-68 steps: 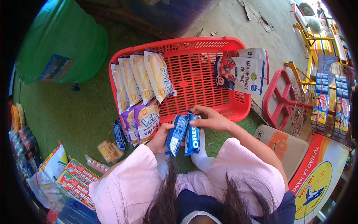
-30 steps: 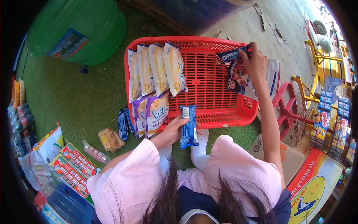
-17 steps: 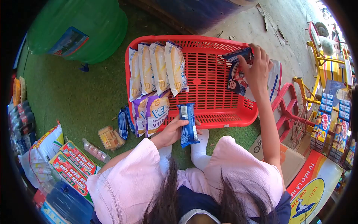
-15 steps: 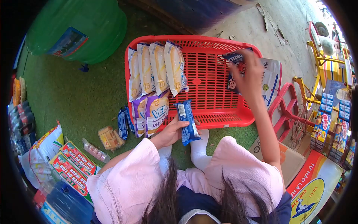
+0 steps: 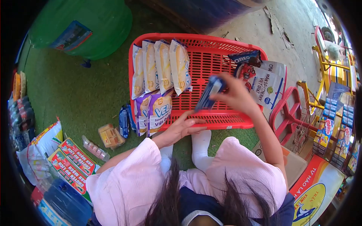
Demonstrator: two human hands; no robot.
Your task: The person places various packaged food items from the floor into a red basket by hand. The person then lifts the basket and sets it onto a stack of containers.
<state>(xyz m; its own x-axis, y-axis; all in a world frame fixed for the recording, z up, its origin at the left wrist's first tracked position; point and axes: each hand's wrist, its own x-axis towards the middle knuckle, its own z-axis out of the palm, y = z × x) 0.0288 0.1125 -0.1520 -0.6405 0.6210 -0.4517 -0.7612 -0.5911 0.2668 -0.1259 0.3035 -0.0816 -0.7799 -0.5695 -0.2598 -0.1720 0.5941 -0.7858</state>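
My right hand (image 5: 235, 96) grips a small blue snack packet (image 5: 207, 96), blurred by motion, tilted over the middle of the red plastic basket (image 5: 241, 122). My left hand (image 5: 183, 127) is at the basket's near rim, fingers stretched out, just below the packet's lower end and holding nothing. In the basket's left part, several yellow-and-white bread packs (image 5: 163, 67) stand in a row. Nearer me lean purple-and-white sandwich packs (image 5: 160, 113). An Oreo pack (image 5: 246, 58) lies at the basket's far right corner, beside a white bag with dried-fruit lettering (image 5: 267, 86).
On the green mat left of the basket are blue packets (image 5: 124, 122), a clear box of pastries (image 5: 111, 136) and red-green cartons (image 5: 73, 165). A big green water container (image 5: 98, 34) stands at upper left. A red chair frame (image 5: 288, 111) stands to the right.
The blue packet has passed from my left hand to my right and moved up over the basket. My right hand has come away from the Oreo pack; my left hand has opened.
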